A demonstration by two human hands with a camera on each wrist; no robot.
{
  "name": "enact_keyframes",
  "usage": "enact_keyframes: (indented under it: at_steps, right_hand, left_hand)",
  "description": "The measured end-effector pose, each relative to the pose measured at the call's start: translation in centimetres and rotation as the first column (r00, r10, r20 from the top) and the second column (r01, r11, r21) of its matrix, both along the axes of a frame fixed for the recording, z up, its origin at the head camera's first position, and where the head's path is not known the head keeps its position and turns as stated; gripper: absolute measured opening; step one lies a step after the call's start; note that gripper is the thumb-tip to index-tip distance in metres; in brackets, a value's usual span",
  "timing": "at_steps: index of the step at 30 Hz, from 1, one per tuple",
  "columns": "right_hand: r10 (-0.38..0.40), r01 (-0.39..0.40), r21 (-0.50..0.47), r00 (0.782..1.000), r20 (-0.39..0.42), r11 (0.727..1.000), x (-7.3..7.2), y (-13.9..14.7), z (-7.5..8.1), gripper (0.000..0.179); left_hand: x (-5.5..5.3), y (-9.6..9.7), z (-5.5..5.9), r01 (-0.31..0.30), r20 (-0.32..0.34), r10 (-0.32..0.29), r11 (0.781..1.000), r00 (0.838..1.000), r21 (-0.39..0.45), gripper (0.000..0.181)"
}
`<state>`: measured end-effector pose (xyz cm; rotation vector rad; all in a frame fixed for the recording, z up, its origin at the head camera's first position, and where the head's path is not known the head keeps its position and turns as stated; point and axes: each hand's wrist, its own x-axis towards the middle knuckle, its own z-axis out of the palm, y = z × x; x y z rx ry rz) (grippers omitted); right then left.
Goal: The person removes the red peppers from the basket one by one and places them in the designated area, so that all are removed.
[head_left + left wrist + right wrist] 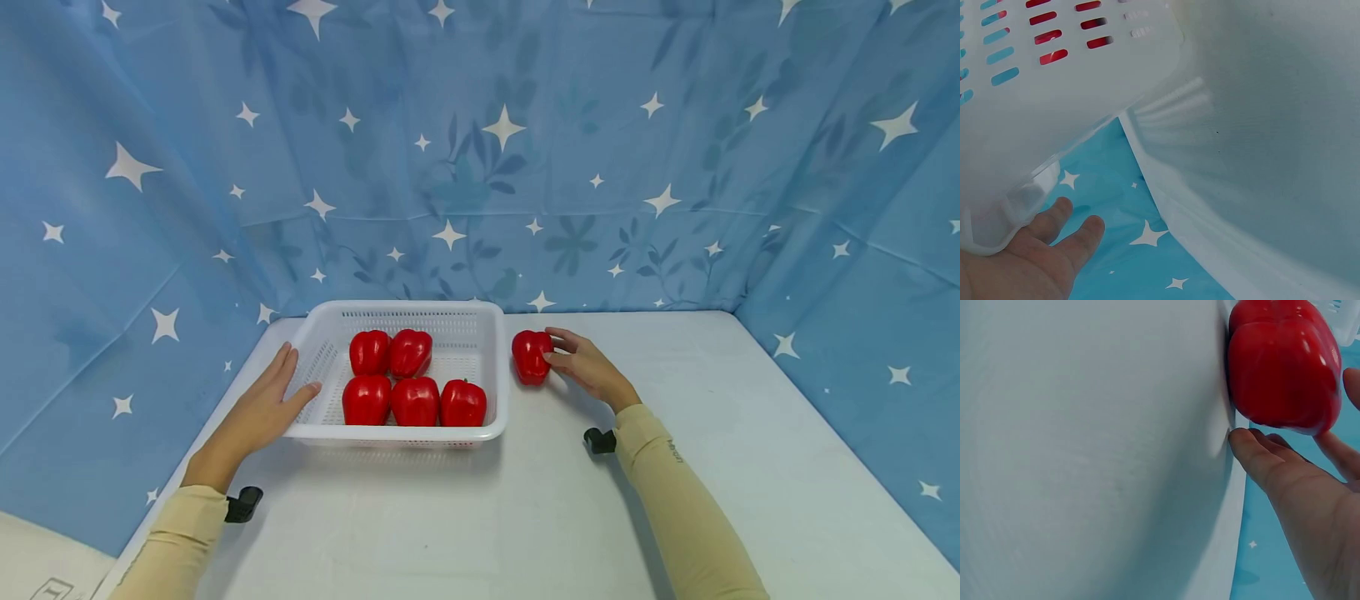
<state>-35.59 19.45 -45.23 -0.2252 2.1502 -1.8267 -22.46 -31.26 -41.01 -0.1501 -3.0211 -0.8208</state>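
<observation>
On the white table, just right of a white slotted basket (491,367), sits a red bell pepper (531,358). My right hand (588,367) is at the pepper's right side, thumb and fingers spread about it. In the right wrist view, fingertips (1241,439) lie right beside the glossy bell pepper (1285,369), close to the tabletop. Several more red bell peppers (415,402) lie inside the basket in two rows. At the basket's left rim, my left hand (258,408) has its fingers extended along the outside and its thumb over the edge.
The white table (450,533) carries the basket at its back left. A blue curtain with white stars (480,167) encloses the back and both sides. Each wrist bears a black camera mount (243,505).
</observation>
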Motion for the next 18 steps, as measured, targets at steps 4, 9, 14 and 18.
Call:
enact_keyframes:
  at_steps: [4,9,14,18]
  right_hand:
    - [0.002,-0.002,-0.021,1.000,-0.008,1.000,0.0,0.1,0.2,0.077]
    - [-0.009,0.008,-0.015,0.999,-0.048,1.000,0.1,0.3,0.7,0.076]
    - [-0.033,0.037,0.037,0.994,-0.107,0.999,0.4,0.6,1.7,0.076]
    - [-0.036,0.049,0.084,0.988,-0.149,0.995,0.8,1.0,2.7,0.076]
  left_hand:
    - [0.1,0.1,0.0,0.001,-0.003,-0.001,1.000,1.000,0.002,0.090]
    - [0.1,0.0,0.0,-0.001,-0.006,0.001,1.000,1.000,0.000,0.090]
    - [0.1,0.0,0.0,0.003,-0.009,-0.003,1.000,1.000,0.003,0.091]
    - [0.1,0.0,0.0,0.004,-0.011,-0.004,1.000,1.000,0.008,0.090]
